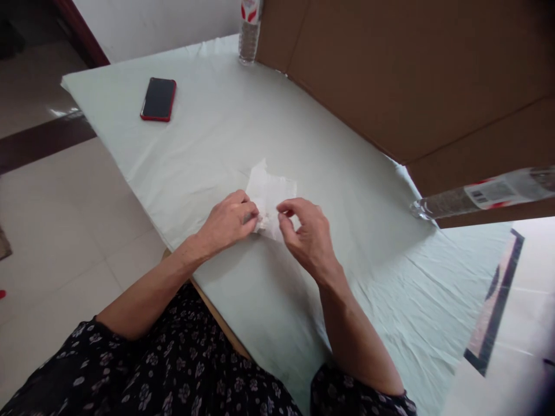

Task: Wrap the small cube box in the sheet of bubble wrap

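Note:
A thin white tissue [271, 189] lies on the pale green cloth of the table, with a torn, uneven upper edge and a crumpled lower part. My left hand [233, 218] is at its lower left, fingers curled and pinched at the crumpled edge. On the right side, my right hand [307, 231] hovers at the tissue's edge with thumb and forefinger bent toward each other; whether anything is between those fingertips is too small to tell. Small whitish bits show on the tissue between the two hands.
A phone with a red case [158, 99] lies at the back left of the table [208, 127]. Large brown cardboard [390, 69] stands at the back right, with one clear bottle [249, 34] at its left end and another bottle [489, 193] at its right.

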A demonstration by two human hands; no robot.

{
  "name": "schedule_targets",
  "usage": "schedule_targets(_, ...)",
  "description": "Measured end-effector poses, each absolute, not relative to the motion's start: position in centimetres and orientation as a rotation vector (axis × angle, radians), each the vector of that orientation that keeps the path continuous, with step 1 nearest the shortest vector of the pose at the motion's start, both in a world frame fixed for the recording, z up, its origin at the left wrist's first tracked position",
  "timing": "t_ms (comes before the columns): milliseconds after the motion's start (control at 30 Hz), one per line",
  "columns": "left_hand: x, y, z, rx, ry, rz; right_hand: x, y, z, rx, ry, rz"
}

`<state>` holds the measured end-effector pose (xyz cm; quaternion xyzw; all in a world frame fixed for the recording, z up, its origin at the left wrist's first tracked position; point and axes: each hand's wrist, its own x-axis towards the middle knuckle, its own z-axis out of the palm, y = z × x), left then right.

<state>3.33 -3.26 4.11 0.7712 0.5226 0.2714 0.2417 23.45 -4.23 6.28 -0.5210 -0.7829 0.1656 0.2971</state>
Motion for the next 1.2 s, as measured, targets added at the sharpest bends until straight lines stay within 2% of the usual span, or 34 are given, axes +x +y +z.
schedule_targets(200,3.4,-3.3,3.0,2.343,1.321,0.799,27.9,-5.9,4.5,-1.794,-1.778,0.791)
schedule_targets(367,4.2,-4.2,2.9,2.423,1.376,0.806,27.8,-6.1,2.6,-1.869,-1.662,1.059)
schedule_targets(667,4.5,-4.5,3.1,2.551,1.437,0.774,25.7,-4.0,0.9,-1.731,-1.508,1.010)
schedule_targets(933,4.7,-4.5,2.4,2.572,1.397,0.868,23.4,-4.1,2.0,-1.577,-1.427,0.981)
schedule_targets(1200,4.6,-4.2,1.8,2.538,1.374,0.871,21.6,-4.1,2.9,-1.462,-1.387,1.096)
